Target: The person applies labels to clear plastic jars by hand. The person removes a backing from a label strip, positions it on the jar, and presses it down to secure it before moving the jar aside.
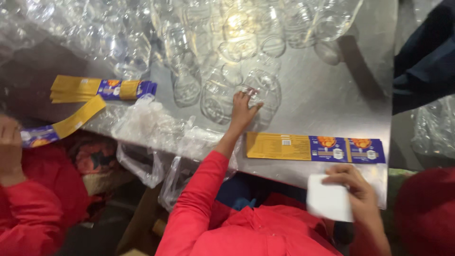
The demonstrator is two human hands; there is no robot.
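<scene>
Many clear plastic bottles (227, 47) lay heaped on the steel table (322, 95), and the left hand (242, 110) reached up with fingers spread on one bottle (258, 95), whose long axis ran up the picture, away from the person. Nearer, a label strip (315, 148) lay lengthwise left to right by the table's edge. The right hand (358, 189) pinched a white sheet (328, 199).

Bottles (227, 52) lie behind the labels (315, 148), seemingly on the table (327, 90).

- A shiny metal table (332, 95) fills the middle and far scene.
- A bright lamp glare (239, 21) reflects at its far edge.
- Dim, dark floor (102, 227) lies near left, beneath the table.
</scene>
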